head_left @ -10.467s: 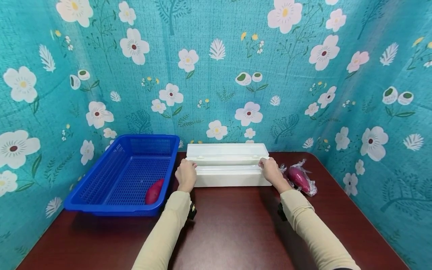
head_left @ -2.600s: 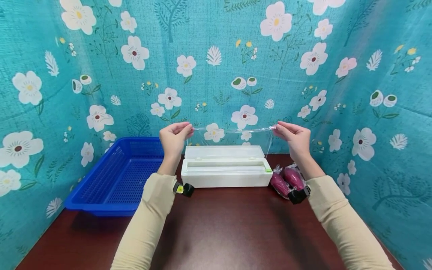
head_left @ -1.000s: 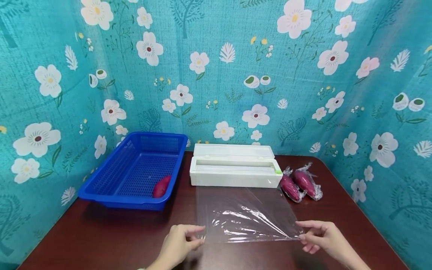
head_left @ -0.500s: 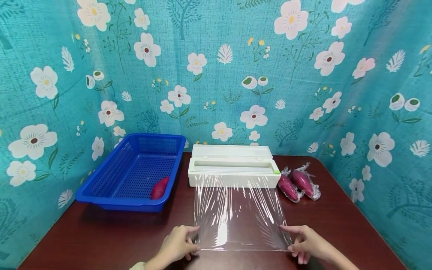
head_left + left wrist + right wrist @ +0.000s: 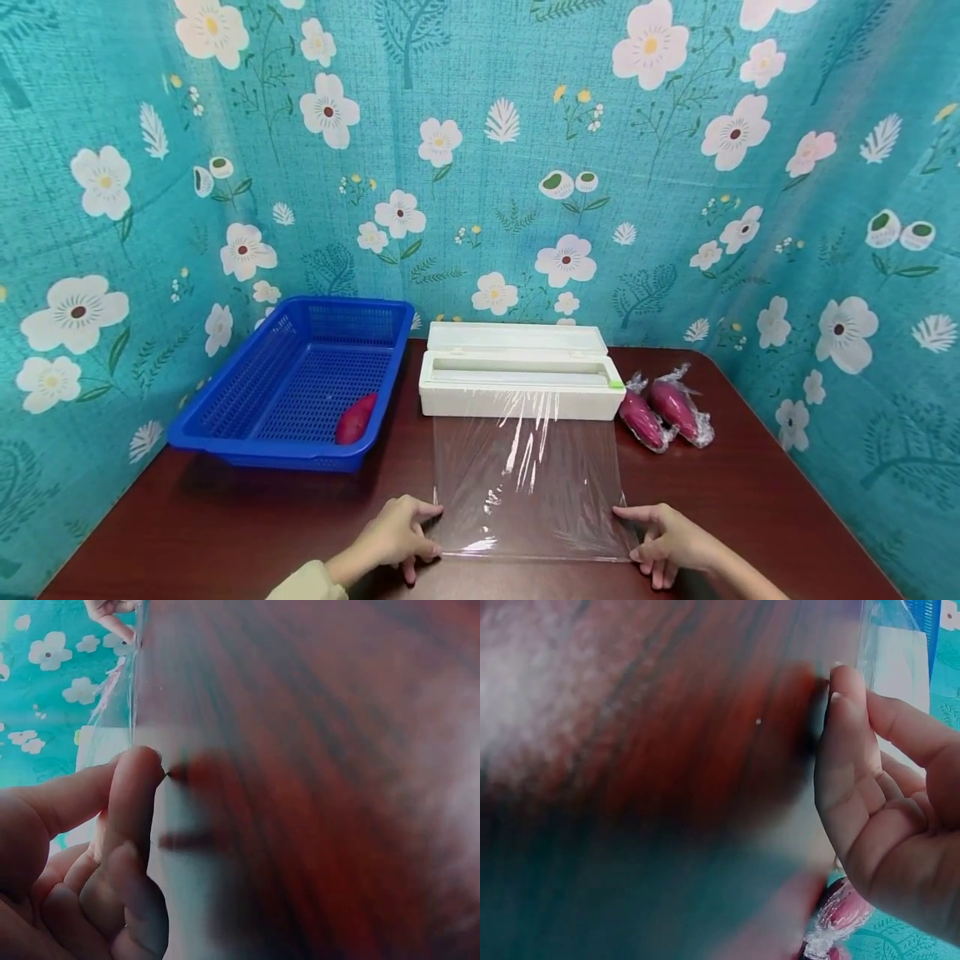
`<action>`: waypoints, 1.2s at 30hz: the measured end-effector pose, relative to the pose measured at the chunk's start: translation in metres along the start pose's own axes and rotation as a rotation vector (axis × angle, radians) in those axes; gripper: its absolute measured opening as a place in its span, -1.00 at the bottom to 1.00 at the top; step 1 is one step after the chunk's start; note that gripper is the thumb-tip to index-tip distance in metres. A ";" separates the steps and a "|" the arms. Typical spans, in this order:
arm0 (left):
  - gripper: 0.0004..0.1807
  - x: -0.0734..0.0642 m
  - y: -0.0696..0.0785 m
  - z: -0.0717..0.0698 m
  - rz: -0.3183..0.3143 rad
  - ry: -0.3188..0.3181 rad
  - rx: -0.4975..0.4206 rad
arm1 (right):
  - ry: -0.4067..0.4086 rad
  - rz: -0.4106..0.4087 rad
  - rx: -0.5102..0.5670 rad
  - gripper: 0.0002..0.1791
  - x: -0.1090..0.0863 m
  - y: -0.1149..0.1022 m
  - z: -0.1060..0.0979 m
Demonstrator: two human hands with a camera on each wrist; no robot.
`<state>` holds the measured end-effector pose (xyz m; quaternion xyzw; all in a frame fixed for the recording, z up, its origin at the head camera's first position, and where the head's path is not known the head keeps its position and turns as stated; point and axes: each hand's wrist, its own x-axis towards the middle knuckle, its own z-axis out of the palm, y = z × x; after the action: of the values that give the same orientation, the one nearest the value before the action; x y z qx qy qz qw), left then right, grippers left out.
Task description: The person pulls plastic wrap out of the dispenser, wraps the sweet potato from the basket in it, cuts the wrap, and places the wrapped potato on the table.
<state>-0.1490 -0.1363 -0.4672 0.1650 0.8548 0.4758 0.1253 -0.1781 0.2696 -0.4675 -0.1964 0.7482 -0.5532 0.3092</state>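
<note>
A sheet of clear cling film (image 5: pixel 525 500) stretches toward me from the white film dispenser box (image 5: pixel 517 405), low over the dark red table. My left hand (image 5: pixel 396 537) pinches the near left corner, its index finger lying along the side edge. At the near right corner my right hand (image 5: pixel 671 542) pinches the film in the same way. Both wrist views show fingertips meeting right at the film's edge, with the sheet in front blurred. The box lid (image 5: pixel 517 337) stands raised, and a roll (image 5: pixel 517 377) shows in the box's slot.
To the left stands a blue plastic basket (image 5: pixel 262 457) with one reddish-purple sweet potato (image 5: pixel 356 419) inside. Two film-wrapped sweet potatoes, a left one (image 5: pixel 642 421) and a right one (image 5: pixel 675 406), lie right of the box. A flowered curtain (image 5: pixel 480 208) surrounds the table.
First both hands were at the box, then raised with the film edge between them. They have since come down toward me, drawing the sheet over the table; lately it has been pulled straighter.
</note>
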 end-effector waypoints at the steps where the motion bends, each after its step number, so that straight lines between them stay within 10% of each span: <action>1: -0.45 0.001 0.000 0.000 -0.003 -0.004 0.008 | 0.003 0.006 -0.003 -0.31 0.001 0.000 0.000; 20: -0.35 0.000 -0.001 -0.006 -0.024 -0.034 -0.003 | 0.110 0.062 -0.111 -0.33 0.003 -0.001 0.006; 36: -0.70 0.000 0.040 -0.061 0.155 0.190 -0.125 | 0.098 0.090 -0.081 -0.32 0.003 -0.001 0.005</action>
<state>-0.1648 -0.1633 -0.4016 0.1765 0.8163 0.5497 0.0167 -0.1769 0.2633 -0.4689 -0.1477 0.7924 -0.5169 0.2883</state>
